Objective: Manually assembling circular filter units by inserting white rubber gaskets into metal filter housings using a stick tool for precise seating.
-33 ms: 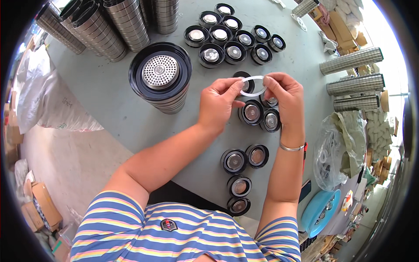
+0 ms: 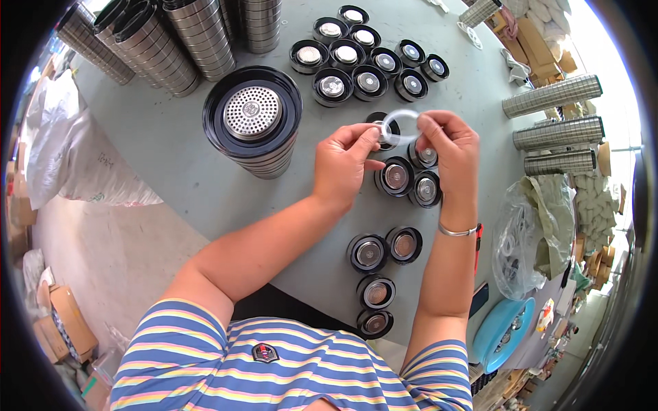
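Left hand [image 2: 340, 164] pinches the left edge of a white ring [image 2: 386, 128] between thumb and forefinger; right hand [image 2: 454, 147] grips its right side likewise. Ring sits between both grips, outline blurred. Beneath it, a black cap [image 2: 372, 119] is partly hidden.

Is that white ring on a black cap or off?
Off: the white ring is held between the left hand and right hand.

Looks smooth, milky and plastic in the ring [image 2: 386, 125] toward one o'clock. Gleams as polished, perforated metal in the strainer disc [image 2: 251, 111] at eleven o'clock, framed by glossy plastic in the black cap [image 2: 291, 109]. Reads matt on the grey tabletop [image 2: 466, 82], crinkled on the plastic bag [image 2: 510, 240] at three o'clock.
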`<state>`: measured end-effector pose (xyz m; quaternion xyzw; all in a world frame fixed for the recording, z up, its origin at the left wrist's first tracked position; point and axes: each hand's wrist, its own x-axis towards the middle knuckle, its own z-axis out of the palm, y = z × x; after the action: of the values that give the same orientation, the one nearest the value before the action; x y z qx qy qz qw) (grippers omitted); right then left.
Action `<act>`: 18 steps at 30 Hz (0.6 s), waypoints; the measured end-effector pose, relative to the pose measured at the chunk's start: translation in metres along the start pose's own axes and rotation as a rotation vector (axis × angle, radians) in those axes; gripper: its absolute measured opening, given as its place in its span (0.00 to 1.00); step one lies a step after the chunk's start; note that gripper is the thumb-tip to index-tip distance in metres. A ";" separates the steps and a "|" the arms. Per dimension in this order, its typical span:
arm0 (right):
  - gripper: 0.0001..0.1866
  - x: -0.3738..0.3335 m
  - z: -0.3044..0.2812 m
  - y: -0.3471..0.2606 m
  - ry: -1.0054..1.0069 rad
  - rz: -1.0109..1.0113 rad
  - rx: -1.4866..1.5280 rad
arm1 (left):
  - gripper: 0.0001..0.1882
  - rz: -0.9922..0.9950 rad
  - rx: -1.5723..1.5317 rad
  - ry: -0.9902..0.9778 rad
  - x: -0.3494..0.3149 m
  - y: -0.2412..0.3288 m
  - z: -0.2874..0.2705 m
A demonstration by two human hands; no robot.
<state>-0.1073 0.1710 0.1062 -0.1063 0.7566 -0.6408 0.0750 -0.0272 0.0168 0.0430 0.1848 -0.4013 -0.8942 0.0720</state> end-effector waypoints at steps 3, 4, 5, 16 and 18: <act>0.04 0.001 0.010 0.004 0.124 -0.275 -0.220 | 0.09 -0.043 0.023 0.048 0.005 -0.002 -0.006; 0.04 0.000 0.015 0.008 0.140 -0.449 -0.386 | 0.09 -0.051 0.045 0.070 0.006 -0.003 -0.008; 0.03 0.000 0.019 0.011 0.155 -0.625 -0.555 | 0.09 -0.050 0.044 0.070 0.007 -0.002 -0.006; 0.05 -0.013 0.009 0.010 0.025 0.022 0.064 | 0.13 0.115 0.085 -0.012 0.004 0.007 0.001; 0.05 -0.012 0.006 0.011 0.015 0.030 0.089 | 0.10 0.082 0.047 -0.004 0.004 0.009 0.000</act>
<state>-0.0943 0.1698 0.0940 -0.0869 0.7295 -0.6733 0.0834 -0.0317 0.0096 0.0488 0.1681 -0.4295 -0.8812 0.1034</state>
